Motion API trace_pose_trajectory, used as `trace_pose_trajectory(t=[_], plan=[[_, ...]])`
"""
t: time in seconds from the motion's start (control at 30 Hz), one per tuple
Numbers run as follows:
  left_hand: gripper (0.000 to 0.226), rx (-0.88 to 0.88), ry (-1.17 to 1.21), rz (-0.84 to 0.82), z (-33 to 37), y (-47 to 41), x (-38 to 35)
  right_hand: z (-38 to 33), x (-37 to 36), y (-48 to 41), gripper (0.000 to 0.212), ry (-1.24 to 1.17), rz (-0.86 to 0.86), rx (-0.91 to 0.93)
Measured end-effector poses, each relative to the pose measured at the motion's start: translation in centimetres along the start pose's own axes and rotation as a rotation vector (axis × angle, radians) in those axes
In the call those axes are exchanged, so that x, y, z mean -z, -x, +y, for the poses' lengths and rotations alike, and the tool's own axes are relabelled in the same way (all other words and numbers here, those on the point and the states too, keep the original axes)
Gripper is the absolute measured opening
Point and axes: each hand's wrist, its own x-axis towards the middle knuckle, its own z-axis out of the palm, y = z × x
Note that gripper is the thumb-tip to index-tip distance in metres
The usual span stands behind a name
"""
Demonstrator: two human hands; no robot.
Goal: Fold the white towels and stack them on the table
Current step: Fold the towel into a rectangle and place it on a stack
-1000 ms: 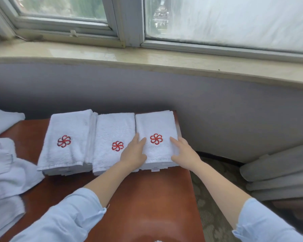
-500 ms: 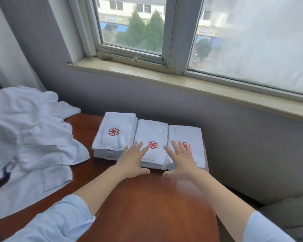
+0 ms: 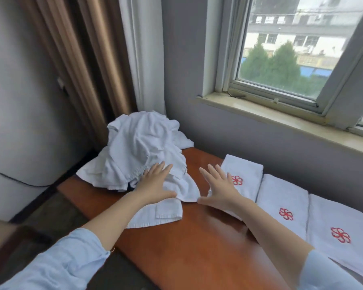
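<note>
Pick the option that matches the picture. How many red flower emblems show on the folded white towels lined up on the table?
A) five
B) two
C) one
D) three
D: one red emblem shows on each of the left folded towel, the middle folded towel and the right folded towel, which lie side by side on the table.

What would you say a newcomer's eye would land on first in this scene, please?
Probably the crumpled pile of white towels heaped at the far left end of the table. Next, the three folded towels with red flower emblems, lined up side by side along the right. Between them, the left hand and right hand are spread open, the left over the pile's near edge.
</note>
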Motion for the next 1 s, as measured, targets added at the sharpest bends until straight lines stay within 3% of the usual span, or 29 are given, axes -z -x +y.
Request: trace_pose_trajectory(t=[0.13, 0.2, 0.47, 0.63, 1.0], plan=[[0.101, 0.032, 0.033, 0.0, -3.9, -0.9, 2.2, -2.3, 0.4, -3.4, 0.101, -0.002, -0.024, -0.002], [0.102, 0.089, 0.031, 0.047, -14.0, -2.6, 5.9, -9.6, -1.0, -12.1, 0.101, -0.023, 0.009, 0.046], [0.098, 0.057, 0.009, 0.086, -22.2, -8.0, 9.9, -14.8, -0.2, -22.0, 0.1, 0.008, 0.083, 0.04], [0.092, 0.035, 0.016, 0.112, -25.1, -12.9, 10.9, -16.5, 0.5, -28.8, 0.099, 0.013, 0.11, 0.028], [0.071, 0.011, -0.01, 0.219, -27.2, -20.9, 9.6, -14.2, 1.8, -40.2, 0.074, -0.094, 0.134, -0.039]])
